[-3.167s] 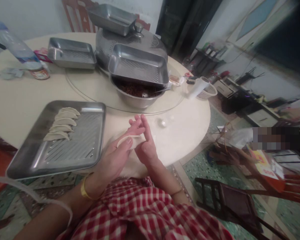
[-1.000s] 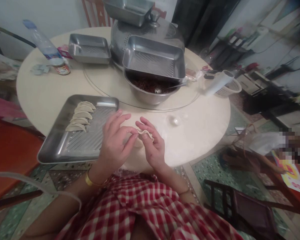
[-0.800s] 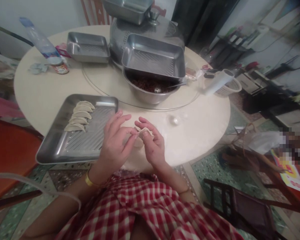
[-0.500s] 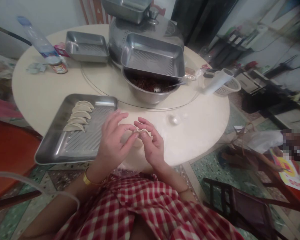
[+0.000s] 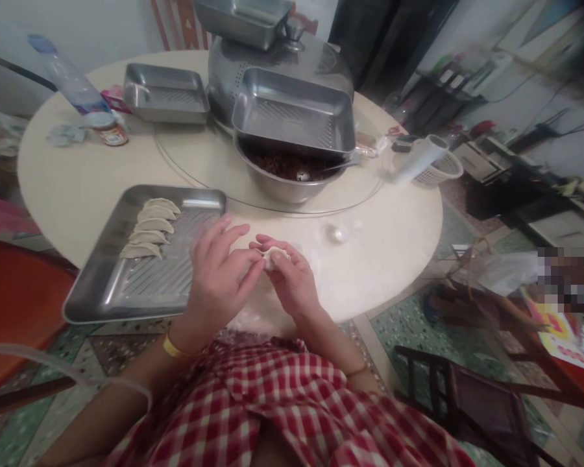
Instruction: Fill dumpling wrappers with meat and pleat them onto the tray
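Between my hands is a pale dumpling (image 5: 274, 257), folded over with its edge pinched. My right hand (image 5: 292, 275) wraps its fingers and thumb around it. My left hand (image 5: 224, 266) pinches the dumpling's left end with thumb and forefinger, its other fingers raised and slightly blurred. Left of my hands lies a metal tray (image 5: 100, 285) with a ridged bottom. Several finished dumplings (image 5: 150, 227) overlap in a row at that tray's upper left. Beyond my hands stands a metal bowl (image 5: 292, 191) of dark filling with a spoon handle poking out.
An empty metal pan (image 5: 292, 120) rests over the bowl's back part, before a large lidded pot (image 5: 282, 55). Another pan (image 5: 165, 97), a jar (image 5: 108, 130) and a plastic bottle (image 5: 68, 78) stand at back left. A white basket (image 5: 440, 170) sits at the right edge.
The dumpling has turned in my fingers, so its rounded side now shows rather than its wavy edge. Both hands stay close together. The whole view has shifted slightly.
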Action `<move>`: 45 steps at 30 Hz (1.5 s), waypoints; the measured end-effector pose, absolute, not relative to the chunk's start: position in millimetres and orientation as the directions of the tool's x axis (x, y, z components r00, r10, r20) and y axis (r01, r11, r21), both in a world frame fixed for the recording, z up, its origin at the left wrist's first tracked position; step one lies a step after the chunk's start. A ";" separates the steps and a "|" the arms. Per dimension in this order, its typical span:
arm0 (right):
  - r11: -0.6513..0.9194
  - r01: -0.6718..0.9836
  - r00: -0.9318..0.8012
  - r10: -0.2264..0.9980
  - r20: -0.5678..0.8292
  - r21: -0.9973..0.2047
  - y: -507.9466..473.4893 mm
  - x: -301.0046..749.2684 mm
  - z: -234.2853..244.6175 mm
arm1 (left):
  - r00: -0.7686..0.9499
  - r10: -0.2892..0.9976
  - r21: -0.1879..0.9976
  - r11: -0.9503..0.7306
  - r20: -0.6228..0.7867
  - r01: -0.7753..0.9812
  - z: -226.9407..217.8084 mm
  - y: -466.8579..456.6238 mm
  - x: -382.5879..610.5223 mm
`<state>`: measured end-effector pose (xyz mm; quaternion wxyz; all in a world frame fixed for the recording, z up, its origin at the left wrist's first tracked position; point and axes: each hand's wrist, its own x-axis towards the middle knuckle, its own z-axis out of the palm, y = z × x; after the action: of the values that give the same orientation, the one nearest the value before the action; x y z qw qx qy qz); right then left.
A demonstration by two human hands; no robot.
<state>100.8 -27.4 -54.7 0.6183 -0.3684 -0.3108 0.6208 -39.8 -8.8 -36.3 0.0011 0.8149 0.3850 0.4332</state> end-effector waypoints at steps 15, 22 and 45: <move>0.044 -0.508 0.055 0.998 0.018 -0.860 -34.3 104.7 -49.1 | 0.356 0.765 0.641 -0.644 0.537 0.417 -27.5 5.8 -59.6; 0.120 -0.420 0.071 0.993 0.099 -0.900 -35.3 103.9 -56.4 | 0.385 0.752 0.595 -0.659 0.535 0.460 -26.3 7.6 -55.6; 0.164 -0.280 0.094 0.985 0.144 -0.946 -34.7 101.2 -52.6 | 0.469 0.646 0.471 -0.762 0.603 0.444 -26.3 8.4 -54.8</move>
<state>101.2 -34.7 -52.6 0.6223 -0.3995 -0.4416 0.5081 -54.8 8.4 -26.3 0.1253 0.8478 0.3214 0.4029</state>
